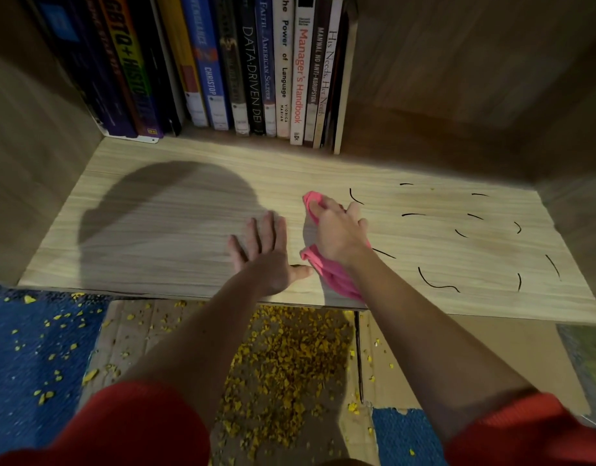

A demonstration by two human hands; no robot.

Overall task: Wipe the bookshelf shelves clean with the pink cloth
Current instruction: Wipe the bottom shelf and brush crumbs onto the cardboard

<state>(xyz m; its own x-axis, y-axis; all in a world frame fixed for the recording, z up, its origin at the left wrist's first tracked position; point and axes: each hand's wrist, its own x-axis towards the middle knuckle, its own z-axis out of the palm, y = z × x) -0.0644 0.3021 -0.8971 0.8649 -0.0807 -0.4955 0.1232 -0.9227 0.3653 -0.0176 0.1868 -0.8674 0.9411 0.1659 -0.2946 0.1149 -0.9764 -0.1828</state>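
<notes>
A light wood-grain shelf board point(189, 210) runs across the middle of the head view. My right hand point(340, 230) presses a bunched pink cloth point(333, 277) onto the board near its centre; the cloth sticks out beyond my fingers and under my wrist. My left hand point(266, 253) lies flat on the shelf just left of the cloth, fingers spread, holding nothing. Several short black marks point(437, 284) are scattered over the right half of the board, to the right of the cloth.
A row of upright books point(222, 68) stands at the back left of the shelf, ending at a thin wooden divider point(343, 95). Side walls close in left and right. Below the front edge lie cardboard with yellow crumbs point(283, 358) and blue carpet point(27, 348).
</notes>
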